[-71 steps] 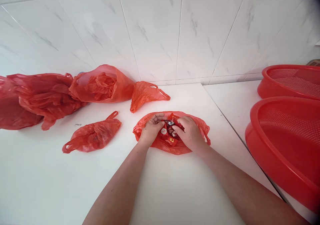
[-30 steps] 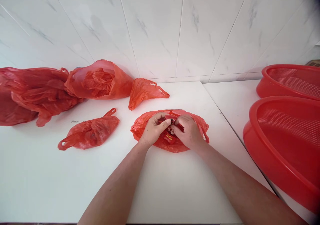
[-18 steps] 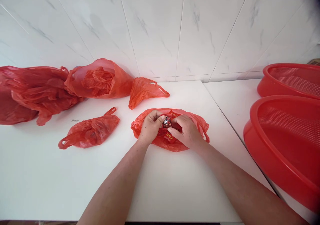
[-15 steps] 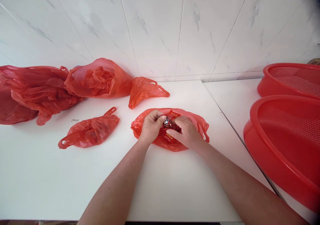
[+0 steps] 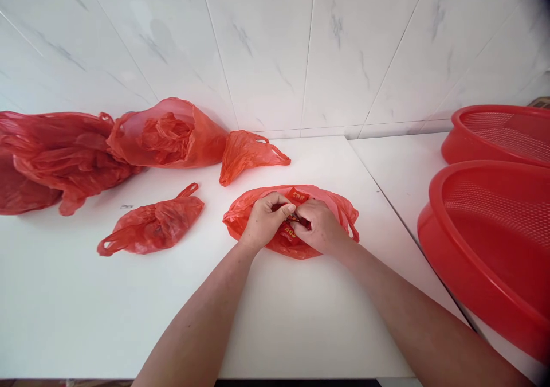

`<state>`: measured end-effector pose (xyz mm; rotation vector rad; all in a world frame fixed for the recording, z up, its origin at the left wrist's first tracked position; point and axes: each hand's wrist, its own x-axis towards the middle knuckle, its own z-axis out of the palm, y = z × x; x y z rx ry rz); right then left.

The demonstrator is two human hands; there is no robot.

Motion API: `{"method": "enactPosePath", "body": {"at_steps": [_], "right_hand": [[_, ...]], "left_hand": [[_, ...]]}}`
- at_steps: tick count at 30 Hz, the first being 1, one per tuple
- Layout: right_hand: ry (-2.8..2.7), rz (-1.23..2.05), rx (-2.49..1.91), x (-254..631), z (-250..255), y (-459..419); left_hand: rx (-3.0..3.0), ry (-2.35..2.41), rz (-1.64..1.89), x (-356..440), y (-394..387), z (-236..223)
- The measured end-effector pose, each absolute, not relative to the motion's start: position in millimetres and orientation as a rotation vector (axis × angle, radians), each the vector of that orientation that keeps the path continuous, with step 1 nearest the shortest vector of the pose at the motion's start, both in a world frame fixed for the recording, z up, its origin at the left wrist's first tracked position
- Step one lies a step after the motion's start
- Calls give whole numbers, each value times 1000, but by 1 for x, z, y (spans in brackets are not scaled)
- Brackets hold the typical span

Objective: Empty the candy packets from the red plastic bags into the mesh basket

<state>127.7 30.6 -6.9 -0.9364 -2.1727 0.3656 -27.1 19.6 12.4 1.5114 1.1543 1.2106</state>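
A red plastic bag [image 5: 339, 200] lies spread on the white table with its mouth up. Inside it is a red packet with yellow lettering [image 5: 298, 195], partly covered by my hands. My left hand [image 5: 268, 219] is closed, thumb and fingers pinching a small, shiny, dark and gold wrapped piece [image 5: 293, 217] over the packet's middle. Across from it, my right hand [image 5: 320, 226] is closed at the packet's opening, thumb below and fingers above. The fingertips of both hands nearly meet, and the small piece is mostly hidden between them.
A small tied red bag [image 5: 154, 226] lies to the left. Along the tiled wall sit a flattened red bag [image 5: 249, 155], a fuller open bag [image 5: 206, 140] and a crumpled heap of red bags [image 5: 73, 152]. Two red plastic baskets [image 5: 438, 203] stand on the right beyond the table seam [image 5: 391, 206].
My left hand has shifted slightly right and turned inward, toward my right hand. The round shiny piece, plainly visible before, is now mostly covered by the fingers.
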Motion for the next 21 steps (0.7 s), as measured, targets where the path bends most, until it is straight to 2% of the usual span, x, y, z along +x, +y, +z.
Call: {"method": "enactPosePath", "body": {"at_steps": [11,21], "right_hand": [[-2175,516,-860,126,-6,29],[-2076,553,-1010,132,-6,32]], "left_hand": [[1457,1193,1225,-29,21,9],[1379,1177,1264,-32,22,11]]}}
